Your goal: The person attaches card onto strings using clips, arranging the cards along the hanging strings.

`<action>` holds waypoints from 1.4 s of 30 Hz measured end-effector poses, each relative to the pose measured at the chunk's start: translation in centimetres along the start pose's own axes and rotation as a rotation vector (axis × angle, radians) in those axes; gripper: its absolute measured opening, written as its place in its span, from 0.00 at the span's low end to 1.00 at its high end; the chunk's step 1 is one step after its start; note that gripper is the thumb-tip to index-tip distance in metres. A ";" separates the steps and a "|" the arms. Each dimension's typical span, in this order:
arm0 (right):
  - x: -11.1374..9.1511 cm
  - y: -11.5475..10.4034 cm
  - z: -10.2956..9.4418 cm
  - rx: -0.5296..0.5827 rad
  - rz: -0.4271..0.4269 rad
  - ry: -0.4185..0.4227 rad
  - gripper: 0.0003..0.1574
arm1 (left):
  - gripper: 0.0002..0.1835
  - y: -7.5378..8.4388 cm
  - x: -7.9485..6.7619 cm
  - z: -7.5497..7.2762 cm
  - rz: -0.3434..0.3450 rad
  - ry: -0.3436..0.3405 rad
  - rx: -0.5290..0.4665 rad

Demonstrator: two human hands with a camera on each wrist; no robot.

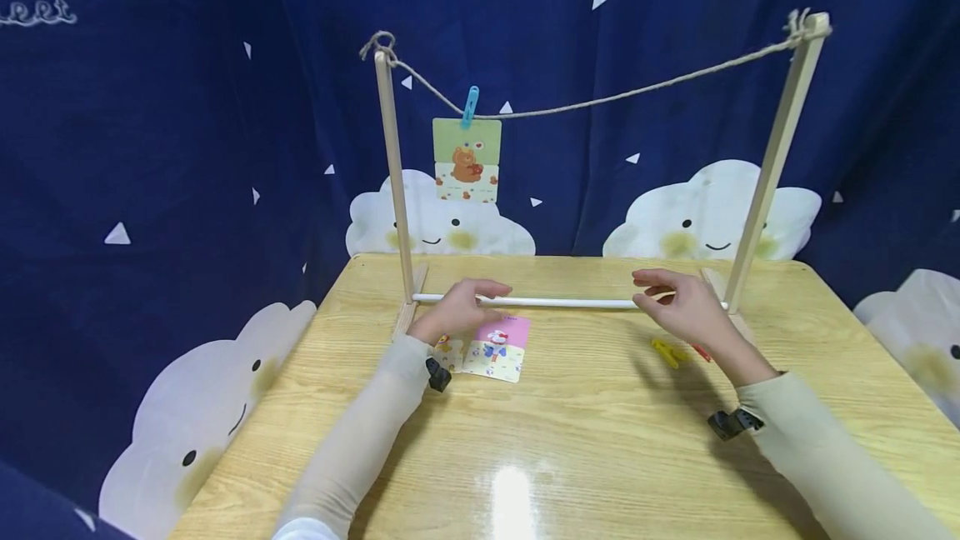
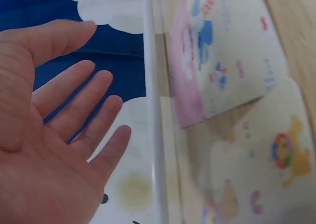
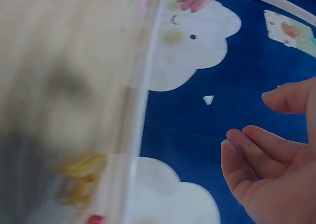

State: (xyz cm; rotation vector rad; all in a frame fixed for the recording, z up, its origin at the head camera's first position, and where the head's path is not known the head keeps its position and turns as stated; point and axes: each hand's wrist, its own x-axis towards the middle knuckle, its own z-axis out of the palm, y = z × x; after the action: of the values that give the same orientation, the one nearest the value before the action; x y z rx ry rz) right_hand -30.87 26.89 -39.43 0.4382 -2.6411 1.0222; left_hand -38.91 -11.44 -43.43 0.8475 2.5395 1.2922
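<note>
My left hand (image 1: 463,307) hovers over the left part of the table with its fingers spread loosely and nothing in them. Below it lie a pink and white picture card (image 1: 504,350) and a second, pale card (image 2: 266,160), partly covered by the hand and wrist in the head view. On the right, my empty right hand (image 1: 684,307) is held above a yellow clothespin (image 1: 666,353) and a red clothespin (image 1: 702,352), fingers softly bent. A green and white bear card (image 1: 457,157) hangs from the twine (image 1: 585,107) by a blue clothespin (image 1: 470,105).
Two wooden posts (image 1: 393,157) carry the twine, which sags between them. A white rod (image 1: 570,302) joins the posts low down, behind the cards. The wooden table (image 1: 585,432) ends at a dark blue curtain (image 1: 225,107) with cloud faces.
</note>
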 end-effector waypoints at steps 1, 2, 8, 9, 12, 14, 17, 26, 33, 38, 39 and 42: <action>-0.3 0.5 0.2 0.002 0.006 -0.007 0.25 | 0.30 -0.1 -0.1 0.1 -0.010 -0.016 -0.014; -0.5 0.9 0.3 0.004 0.013 -0.014 0.25 | 0.30 -0.2 -0.2 0.1 -0.019 -0.028 -0.025; -1.5 3.1 0.9 0.016 0.052 -0.065 0.25 | 0.36 -1.3 -0.6 0.4 -0.063 -0.114 -0.096; -1.6 3.3 1.0 0.018 0.055 -0.074 0.25 | 0.36 -1.5 -0.6 0.6 -0.068 -0.121 -0.091; -2.0 4.0 1.2 0.017 0.063 -0.102 0.25 | 0.38 -2.4 -0.5 1.0 -0.080 -0.117 -0.051; -2.3 4.4 1.3 0.012 0.067 -0.119 0.26 | 0.39 -2.6 -0.5 1.1 -0.082 -0.109 -0.014; -2.4 5.0 1.4 0.002 0.070 -0.145 0.28 | 0.39 -2.8 -0.7 1.1 -0.092 -0.100 -0.012; -2.4 6.5 1.5 -0.050 0.076 -0.216 0.32 | 0.44 -2.8 -1.3 0.5 -0.136 -0.130 -0.029; -2.4 6.5 0.3 -0.078 0.092 -0.289 0.37 | 0.46 -3.1 -1.5 0.3 -0.134 -0.142 0.014; -2.5 6.5 -0.4 -0.121 0.081 -0.342 0.36 | 0.45 -3.3 -1.3 0.5 -0.137 -0.130 0.101; -2.6 6.6 -0.5 -0.126 0.081 -0.355 0.36 | 0.45 -3.3 -1.3 0.5 -0.140 -0.127 0.112; -2.6 6.8 -0.8 -0.132 0.086 -0.388 0.36 | 0.46 -3.2 -1.3 0.7 -0.137 -0.122 0.116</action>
State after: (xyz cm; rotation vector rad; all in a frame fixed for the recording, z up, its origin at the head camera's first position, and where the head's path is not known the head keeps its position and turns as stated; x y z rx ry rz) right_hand -30.88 32.71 -43.92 0.5445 -3.0733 0.8507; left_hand -38.91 -13.15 -46.52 0.7338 2.5462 1.0301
